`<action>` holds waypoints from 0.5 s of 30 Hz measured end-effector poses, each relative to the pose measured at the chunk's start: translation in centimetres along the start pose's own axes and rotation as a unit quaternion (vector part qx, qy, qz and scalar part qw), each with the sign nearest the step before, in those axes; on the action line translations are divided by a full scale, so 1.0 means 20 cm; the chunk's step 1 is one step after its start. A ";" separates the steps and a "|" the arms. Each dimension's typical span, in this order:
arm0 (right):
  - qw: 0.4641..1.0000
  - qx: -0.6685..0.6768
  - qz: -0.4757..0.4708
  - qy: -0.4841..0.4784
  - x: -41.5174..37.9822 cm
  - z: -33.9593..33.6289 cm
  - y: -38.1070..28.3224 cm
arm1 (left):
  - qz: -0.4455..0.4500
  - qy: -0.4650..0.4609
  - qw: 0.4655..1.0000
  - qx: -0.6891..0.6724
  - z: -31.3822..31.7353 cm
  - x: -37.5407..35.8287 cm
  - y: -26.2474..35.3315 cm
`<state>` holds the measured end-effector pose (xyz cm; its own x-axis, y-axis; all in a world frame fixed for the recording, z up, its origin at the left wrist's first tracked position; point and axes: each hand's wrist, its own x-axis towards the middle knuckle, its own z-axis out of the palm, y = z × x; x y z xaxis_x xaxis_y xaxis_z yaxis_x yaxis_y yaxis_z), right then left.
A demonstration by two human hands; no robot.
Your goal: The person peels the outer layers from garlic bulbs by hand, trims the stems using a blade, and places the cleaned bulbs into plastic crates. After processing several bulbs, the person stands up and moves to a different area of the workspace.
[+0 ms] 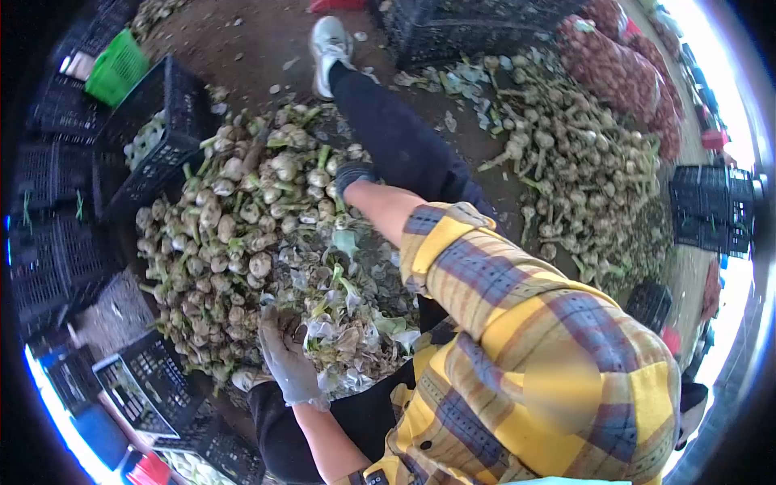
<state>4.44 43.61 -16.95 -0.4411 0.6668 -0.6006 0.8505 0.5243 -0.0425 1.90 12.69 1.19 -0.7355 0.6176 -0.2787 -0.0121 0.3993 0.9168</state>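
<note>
My left hand (291, 360), in a pale, soiled glove, is over the near edge of a heap of garlic bulbs (214, 214). Its fingers are stretched out, and I see nothing held in them. Dry skins and leaf scraps (347, 323) lie right beside it. My right hand (354, 175), in a dark grey glove, reaches down to the heap's far side, close to bulbs with green stems. The forearm and the hand's own back hide its fingers, so whether it grips a bulb does not show.
A second garlic heap (582, 153) lies beyond my outstretched leg (404, 133). Red net sacks (610, 69) lean behind it. Black crates (162, 121) line the left side, one with a green basket (117, 69) near it. Another black crate (469, 28) stands at the top.
</note>
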 end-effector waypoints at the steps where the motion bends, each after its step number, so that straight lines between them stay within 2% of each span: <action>1: 1.000 0.009 0.001 -0.001 -0.02 0.00 -0.01 | -0.036 -0.007 0.998 -0.053 -0.01 -0.01 -0.03; 3: 0.999 0.036 -0.014 0.020 -0.02 0.04 -0.02 | -0.116 -0.014 0.981 -0.156 -0.02 0.01 -0.07; 4: 0.997 0.077 0.018 0.023 -0.01 0.06 -0.02 | -0.038 -0.043 0.998 0.001 -0.02 0.01 -0.10; 5: 0.992 0.116 0.051 0.024 0.02 0.11 -0.02 | -0.075 -0.033 0.996 -0.038 0.00 0.02 -0.09; 6: 0.992 0.117 0.046 0.030 0.08 0.21 -0.05 | -0.114 -0.020 0.990 -0.075 0.01 0.04 -0.07; 7: 0.992 0.120 0.034 0.032 0.07 0.17 -0.06 | -0.151 -0.007 0.982 -0.111 0.02 0.06 -0.05; 12: 0.990 0.120 -0.054 0.049 -0.05 0.06 -0.09 | -0.211 0.015 0.970 -0.121 0.10 0.16 -0.02; 15: 0.988 0.124 -0.074 0.052 -0.06 0.06 -0.07 | -0.223 0.052 0.972 -0.046 0.14 0.19 -0.06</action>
<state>4.19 41.46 -17.00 -0.5827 0.6497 -0.4882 0.8123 0.4830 -0.3269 1.06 16.46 -1.88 -0.7075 0.3230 -0.6286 -0.4032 0.5460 0.7344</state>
